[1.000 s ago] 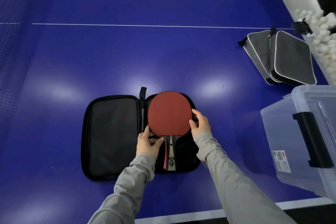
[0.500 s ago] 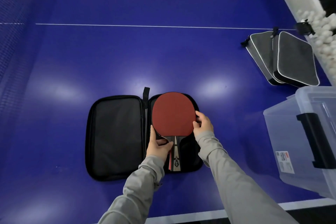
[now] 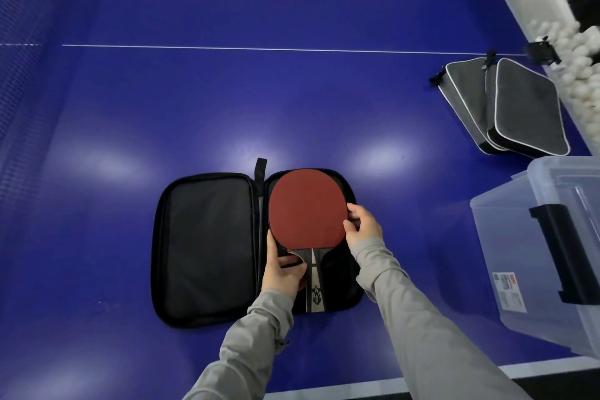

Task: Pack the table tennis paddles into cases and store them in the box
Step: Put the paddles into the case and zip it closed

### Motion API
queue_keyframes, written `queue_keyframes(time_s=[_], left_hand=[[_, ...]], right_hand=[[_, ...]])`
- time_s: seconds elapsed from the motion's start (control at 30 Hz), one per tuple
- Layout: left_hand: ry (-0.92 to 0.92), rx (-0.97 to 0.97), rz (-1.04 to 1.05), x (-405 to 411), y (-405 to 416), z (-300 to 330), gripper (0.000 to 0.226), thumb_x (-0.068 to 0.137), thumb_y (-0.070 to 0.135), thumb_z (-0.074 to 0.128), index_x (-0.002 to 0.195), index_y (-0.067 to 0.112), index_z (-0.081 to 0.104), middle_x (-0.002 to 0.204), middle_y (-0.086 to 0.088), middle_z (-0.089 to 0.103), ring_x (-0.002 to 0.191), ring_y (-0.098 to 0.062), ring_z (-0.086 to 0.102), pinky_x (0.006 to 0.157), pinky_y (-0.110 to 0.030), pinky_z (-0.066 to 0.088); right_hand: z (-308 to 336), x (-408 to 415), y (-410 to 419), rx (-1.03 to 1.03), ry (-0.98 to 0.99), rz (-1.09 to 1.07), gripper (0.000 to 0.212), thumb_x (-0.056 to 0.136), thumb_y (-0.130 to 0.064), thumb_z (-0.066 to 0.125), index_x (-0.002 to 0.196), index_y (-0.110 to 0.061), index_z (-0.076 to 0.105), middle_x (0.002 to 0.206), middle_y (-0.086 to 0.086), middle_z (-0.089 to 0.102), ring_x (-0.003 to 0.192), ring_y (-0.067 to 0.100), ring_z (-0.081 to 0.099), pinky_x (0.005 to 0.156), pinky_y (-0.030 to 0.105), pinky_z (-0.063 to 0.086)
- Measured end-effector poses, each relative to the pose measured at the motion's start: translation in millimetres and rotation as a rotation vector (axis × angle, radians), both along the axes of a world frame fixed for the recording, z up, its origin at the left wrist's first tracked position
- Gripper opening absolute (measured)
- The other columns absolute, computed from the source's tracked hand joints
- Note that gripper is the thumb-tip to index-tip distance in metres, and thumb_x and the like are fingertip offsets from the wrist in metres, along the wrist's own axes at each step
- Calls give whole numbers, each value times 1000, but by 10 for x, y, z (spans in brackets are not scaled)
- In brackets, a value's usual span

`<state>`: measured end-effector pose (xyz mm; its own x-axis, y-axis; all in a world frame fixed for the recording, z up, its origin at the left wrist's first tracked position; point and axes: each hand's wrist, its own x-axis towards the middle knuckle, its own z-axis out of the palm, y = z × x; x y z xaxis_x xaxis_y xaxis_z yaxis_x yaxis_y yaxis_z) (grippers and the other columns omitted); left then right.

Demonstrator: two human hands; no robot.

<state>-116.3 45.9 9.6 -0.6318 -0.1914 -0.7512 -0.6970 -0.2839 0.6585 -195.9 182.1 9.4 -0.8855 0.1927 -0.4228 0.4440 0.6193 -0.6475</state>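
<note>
We see the red paddle (image 3: 306, 206) lying in the right half of the open black case (image 3: 207, 247). The left hand (image 3: 281, 266) pinches its edge near the handle; the right hand (image 3: 361, 226) grips its right rim. Right of the case stands the clear box (image 3: 506, 253); 2 closed grey cases (image 3: 506, 104) lie beyond it.

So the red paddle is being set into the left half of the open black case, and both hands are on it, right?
Not quite: the head view shows the red paddle over the right half of the open black case, not the left. Both the left hand and right hand are on it.
</note>
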Motion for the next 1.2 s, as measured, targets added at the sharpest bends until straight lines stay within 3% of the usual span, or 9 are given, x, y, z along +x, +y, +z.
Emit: queue_keyframes(time_s=[0.17, 0.4, 0.67, 0.8, 0.9, 0.93, 1.0, 1.13, 1.2], left_hand=[[-7, 8, -49, -24, -36, -4, 87, 84, -5, 59, 144, 41, 16, 96, -10, 55, 73, -18, 57, 68, -36, 52], [-13, 48, -74, -40, -74, -15, 85, 85, -5, 59, 141, 44, 17, 89, -6, 52, 73, -17, 56, 65, -35, 51], [-29, 7, -82, -73, -257, -86, 81, 82, -5, 62, 145, 29, 24, 91, -6, 56, 91, -23, 57, 80, -43, 52], [-1, -143, -130, -114, -465, -26, 63, 82, -4, 64, 138, 12, 40, 91, -4, 59, 91, -23, 59, 79, -41, 56], [123, -604, -155, -56, -798, 36, 44, 77, -3, 68, 119, 4, 59, 100, -13, 59, 81, -25, 60, 88, -36, 50], [148, -777, -141, -11, -956, 34, 43, 75, -1, 70, 117, 3, 61, 106, -18, 56, 85, -29, 61, 90, -32, 47], [91, -986, -93, 90, -1280, 21, 52, 73, 5, 74, 122, 3, 57, 119, -25, 48, 104, -39, 53, 96, -39, 40], [-298, -992, -63, 280, -1683, -48, 73, 73, 31, 76, 134, 10, 43, 137, -21, 36, 126, -40, 34, 103, -52, 29], [-361, -944, -71, 362, -1783, -92, 63, 74, 35, 75, 127, 10, 50, 134, -19, 39, 125, -39, 36, 104, -52, 30]], right_hand=[[-20, 13, 5, -6, 6, -32, 36, 88, 0, 52, 124, -4, 54, 120, 14, 60, 113, 26, 55, 98, 25, 38], [-40, 18, 9, 8, -11, -31, 37, 90, -2, 50, 127, -6, 51, 126, 13, 56, 117, 25, 52, 101, 27, 36], [-30, 18, 0, -9, -6, -52, 38, 90, -5, 51, 128, -7, 51, 127, 11, 56, 110, 25, 55, 101, 31, 38], [-5, 53, 19, -42, 42, -94, 38, 88, -8, 57, 125, -6, 53, 119, 12, 61, 101, 24, 60, 94, 28, 41], [16, 96, 69, -50, 72, -114, 36, 86, -9, 59, 122, -6, 55, 116, 12, 62, 94, 21, 60, 89, 23, 41], [23, 110, 93, -50, 81, -117, 36, 86, -9, 60, 121, -7, 55, 115, 12, 63, 91, 19, 59, 87, 21, 40], [35, 145, 157, -46, 87, -123, 35, 86, -9, 60, 121, -7, 56, 115, 11, 63, 86, 15, 56, 85, 20, 39], [55, 245, 299, -34, 78, -156, 34, 86, -7, 60, 120, -7, 57, 115, 13, 63, 88, 18, 58, 86, 21, 40], [69, 302, 347, -23, 79, -167, 33, 86, -7, 60, 119, -6, 57, 114, 14, 63, 92, 23, 60, 86, 22, 40]])
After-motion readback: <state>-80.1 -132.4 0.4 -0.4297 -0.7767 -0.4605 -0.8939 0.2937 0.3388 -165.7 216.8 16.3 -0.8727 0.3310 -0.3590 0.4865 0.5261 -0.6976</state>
